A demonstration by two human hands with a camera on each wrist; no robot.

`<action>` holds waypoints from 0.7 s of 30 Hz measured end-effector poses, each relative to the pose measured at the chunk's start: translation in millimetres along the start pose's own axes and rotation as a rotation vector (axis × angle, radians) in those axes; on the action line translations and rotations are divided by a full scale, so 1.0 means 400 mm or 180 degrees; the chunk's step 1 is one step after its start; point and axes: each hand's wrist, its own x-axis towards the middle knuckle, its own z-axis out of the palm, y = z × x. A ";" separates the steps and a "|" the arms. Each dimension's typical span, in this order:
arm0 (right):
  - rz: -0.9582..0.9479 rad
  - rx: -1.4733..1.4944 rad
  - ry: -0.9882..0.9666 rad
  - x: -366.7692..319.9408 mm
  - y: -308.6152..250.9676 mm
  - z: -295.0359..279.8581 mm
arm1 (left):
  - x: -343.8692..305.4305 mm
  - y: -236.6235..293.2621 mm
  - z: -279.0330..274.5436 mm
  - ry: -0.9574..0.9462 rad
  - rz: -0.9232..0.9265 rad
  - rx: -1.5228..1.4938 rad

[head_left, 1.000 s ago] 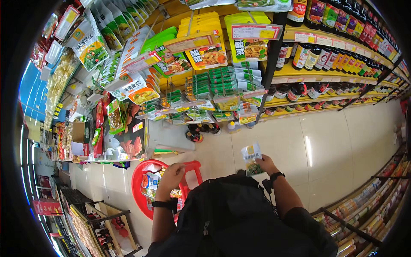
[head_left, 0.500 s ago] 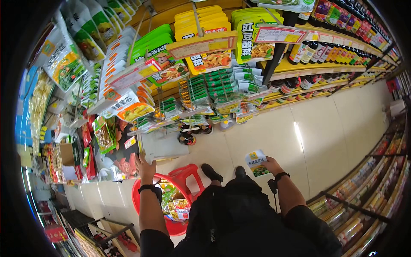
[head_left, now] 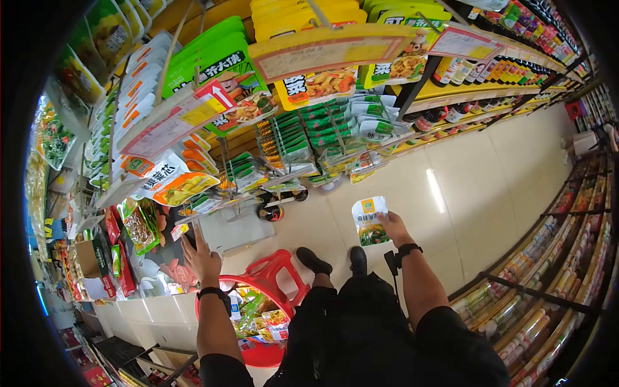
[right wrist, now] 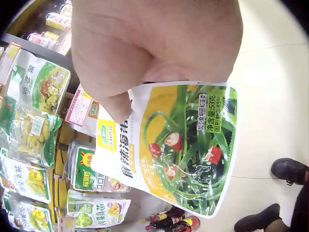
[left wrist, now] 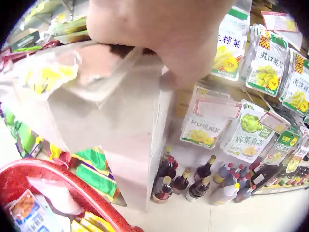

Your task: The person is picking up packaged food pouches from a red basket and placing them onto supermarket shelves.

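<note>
A packet is pinched in the right hand above the floor; the left hand is spread beside the counter. Selecting seems under way; next, a steady pinch is needed.

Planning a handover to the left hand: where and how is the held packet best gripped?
Probably pinch the packet by its free left edge in the head view, coming from the person's left: it's thin and flat, and the right hand grips its right edge.
</note>
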 end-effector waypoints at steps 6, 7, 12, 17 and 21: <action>-0.0648 0.0338 0.0067 0.058 -0.016 0.024 | -0.001 0.009 -0.010 0.0113 0.0089 0.0084; -0.0734 0.0426 0.0026 0.069 -0.024 0.028 | 0.004 0.008 -0.009 0.0109 0.0115 0.0075; -0.0617 0.0466 -0.0210 0.133 -0.067 0.023 | 0.004 0.006 -0.019 -0.0046 0.0227 0.0195; -0.0543 0.0380 0.0064 0.210 -0.078 0.018 | 0.005 0.005 -0.007 0.0148 0.0304 0.0098; -0.0622 0.0553 0.0142 0.249 -0.086 0.021 | 0.002 0.008 -0.001 0.0212 0.0277 0.0125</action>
